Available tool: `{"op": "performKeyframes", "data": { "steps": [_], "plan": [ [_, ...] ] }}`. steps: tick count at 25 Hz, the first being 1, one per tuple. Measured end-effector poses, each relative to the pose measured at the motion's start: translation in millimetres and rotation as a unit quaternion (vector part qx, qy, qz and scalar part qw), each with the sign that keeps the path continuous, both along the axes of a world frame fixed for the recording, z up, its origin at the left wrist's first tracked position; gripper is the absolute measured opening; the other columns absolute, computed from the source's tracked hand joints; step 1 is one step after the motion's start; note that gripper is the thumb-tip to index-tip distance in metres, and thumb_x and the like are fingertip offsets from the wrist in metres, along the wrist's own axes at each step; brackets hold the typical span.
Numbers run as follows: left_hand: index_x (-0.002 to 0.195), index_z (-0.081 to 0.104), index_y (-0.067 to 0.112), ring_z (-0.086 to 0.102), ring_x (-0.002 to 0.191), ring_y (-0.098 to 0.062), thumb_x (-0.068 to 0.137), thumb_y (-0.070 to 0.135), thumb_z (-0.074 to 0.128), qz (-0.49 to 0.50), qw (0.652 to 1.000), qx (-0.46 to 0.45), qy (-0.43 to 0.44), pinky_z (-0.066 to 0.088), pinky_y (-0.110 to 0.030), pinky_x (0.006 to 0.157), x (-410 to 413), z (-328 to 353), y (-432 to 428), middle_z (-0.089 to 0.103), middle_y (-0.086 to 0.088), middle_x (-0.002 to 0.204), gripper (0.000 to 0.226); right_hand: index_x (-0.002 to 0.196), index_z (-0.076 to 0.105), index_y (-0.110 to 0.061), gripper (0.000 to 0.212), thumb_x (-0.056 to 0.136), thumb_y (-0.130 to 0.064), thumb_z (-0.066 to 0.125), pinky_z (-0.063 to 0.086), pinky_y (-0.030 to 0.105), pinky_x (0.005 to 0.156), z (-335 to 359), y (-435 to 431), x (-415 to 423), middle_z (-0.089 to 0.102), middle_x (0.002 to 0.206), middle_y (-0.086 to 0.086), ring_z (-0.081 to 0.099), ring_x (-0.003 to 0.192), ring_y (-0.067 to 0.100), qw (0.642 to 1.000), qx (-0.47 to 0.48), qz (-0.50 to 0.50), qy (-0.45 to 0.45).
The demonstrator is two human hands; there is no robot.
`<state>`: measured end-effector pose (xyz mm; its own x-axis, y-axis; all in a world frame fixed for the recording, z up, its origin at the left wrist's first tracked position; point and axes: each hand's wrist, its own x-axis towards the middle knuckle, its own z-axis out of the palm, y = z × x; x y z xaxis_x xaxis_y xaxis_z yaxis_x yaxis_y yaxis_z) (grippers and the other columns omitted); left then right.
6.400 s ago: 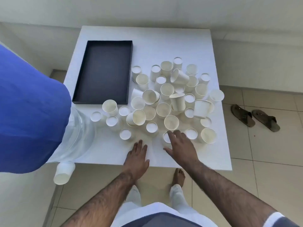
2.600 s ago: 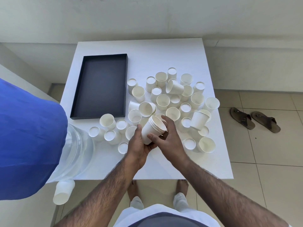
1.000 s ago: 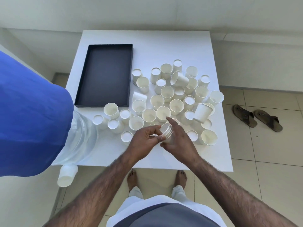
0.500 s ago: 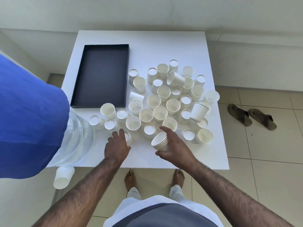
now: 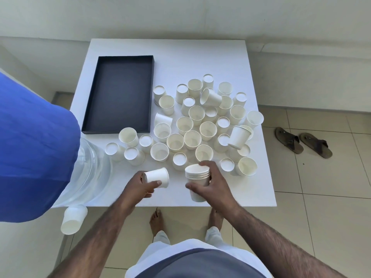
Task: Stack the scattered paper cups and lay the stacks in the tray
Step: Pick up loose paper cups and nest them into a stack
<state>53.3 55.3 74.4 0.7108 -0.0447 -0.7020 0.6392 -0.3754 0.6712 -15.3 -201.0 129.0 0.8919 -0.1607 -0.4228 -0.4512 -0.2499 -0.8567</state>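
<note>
Scattered cups crowd table right of tray; far table strip, tray interior free.

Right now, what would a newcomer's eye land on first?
Dozens of white paper cups crowd the right half of the table, beside a dark tray on its left. At the near edge, the right hand grips a nested stack while the left hand holds a single cup on its side.

Bare, hairy forearms, slate-grey top edged in white, white trousers, bare feet.
</note>
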Motion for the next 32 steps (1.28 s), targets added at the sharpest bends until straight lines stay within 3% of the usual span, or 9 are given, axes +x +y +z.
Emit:
{"op": "performKeyframes", "data": {
  "steps": [2,5,12,16,19,21,25,28,32],
  "plan": [
    [0.128,0.060,0.014,0.074,0.095,-0.030,0.048,0.045,0.101,0.085,0.977,-0.187,0.061,0.062,-0.039,0.081,-15.2,20.4,2.2,0.069,-0.014,0.123,0.095,0.120,0.052,-0.029,0.064,0.072,-0.023,0.093,0.053,0.016,0.069,7.0,4.3,5.6,0.065,0.106,-0.011,0.062,0.086,0.002,0.995,0.051,-0.083,-0.035],
    [0.136,0.058,0.009,0.072,0.101,-0.036,0.053,0.033,0.102,0.107,0.936,-0.316,0.112,0.063,-0.038,0.083,-34.2,37.4,-7.3,0.071,-0.016,0.122,0.097,0.126,0.047,-0.033,0.073,0.070,-0.023,0.094,0.057,0.025,0.079,15.8,9.8,16.8,0.061,0.118,-0.008,0.065,0.099,0.010,0.978,0.110,-0.156,-0.086],
    [0.141,0.055,0.006,0.072,0.099,-0.030,0.070,0.032,0.094,0.102,0.892,-0.426,0.116,0.062,-0.034,0.082,-41.7,54.2,-46.7,0.067,-0.019,0.126,0.085,0.132,0.057,-0.020,0.062,0.079,-0.008,0.087,0.056,0.022,0.081,21.3,30.4,20.2,0.068,0.115,-0.013,0.068,0.101,0.004,0.976,0.167,-0.110,-0.082],
    [0.147,0.050,0.010,0.069,0.100,-0.029,0.095,0.025,0.068,0.053,0.910,-0.398,0.106,0.060,-0.035,0.085,-35.3,52.1,-52.8,0.066,-0.017,0.125,0.057,0.114,0.057,-0.024,0.058,0.067,-0.032,0.090,0.056,0.022,0.077,15.8,25.9,17.4,0.066,0.111,0.000,0.066,0.095,0.003,0.988,0.119,-0.079,-0.058],
    [0.136,0.060,0.016,0.069,0.101,-0.027,0.102,0.055,0.048,0.039,0.954,-0.292,0.053,0.059,-0.036,0.084,-30.9,41.0,-65.2,0.070,-0.014,0.125,0.053,0.115,0.054,-0.030,0.062,0.066,-0.034,0.092,0.062,0.037,0.079,9.9,11.7,17.9,0.064,0.115,0.003,0.066,0.102,0.014,0.993,0.081,-0.068,-0.046],
    [0.127,0.062,0.019,0.066,0.107,-0.023,0.097,0.066,0.040,0.053,0.991,-0.091,-0.086,0.055,-0.028,0.083,-23.2,26.1,-74.0,0.065,-0.009,0.129,0.060,0.119,0.053,-0.036,0.064,0.069,-0.030,0.093,0.064,0.041,0.075,8.6,1.0,16.6,0.063,0.119,0.002,0.067,0.104,0.020,0.992,0.069,-0.094,-0.050],
    [0.142,0.049,0.021,0.055,0.121,-0.023,0.096,0.041,0.066,-0.195,0.888,0.264,-0.321,0.056,-0.039,0.079,-7.8,-15.7,-88.4,0.047,0.001,0.145,0.053,0.121,0.053,-0.047,0.069,0.063,-0.048,0.090,0.060,0.054,0.086,2.6,-16.4,6.8,0.062,0.125,-0.006,0.063,0.116,0.021,0.991,0.030,-0.118,-0.049],
    [0.135,0.054,0.015,0.058,0.117,-0.032,0.089,0.031,0.075,-0.261,0.829,0.339,-0.361,0.058,-0.042,0.072,-2.1,-35.6,-106.4,0.049,-0.008,0.145,0.053,0.118,0.051,-0.054,0.068,0.062,-0.050,0.089,0.058,0.055,0.092,0.9,-24.3,-3.4,0.061,0.124,-0.012,0.062,0.118,0.020,0.991,0.017,-0.120,-0.049],
    [0.120,0.060,0.010,0.058,0.113,-0.037,0.083,0.031,0.080,-0.279,0.807,0.365,-0.372,0.057,-0.042,0.075,6.6,-51.1,-115.2,0.051,-0.016,0.145,0.047,0.124,0.051,-0.050,0.073,0.061,-0.050,0.088,0.057,0.052,0.094,3.2,-31.8,-14.5,0.060,0.121,-0.017,0.061,0.115,0.013,0.990,0.007,-0.133,-0.041]
  ]
}}
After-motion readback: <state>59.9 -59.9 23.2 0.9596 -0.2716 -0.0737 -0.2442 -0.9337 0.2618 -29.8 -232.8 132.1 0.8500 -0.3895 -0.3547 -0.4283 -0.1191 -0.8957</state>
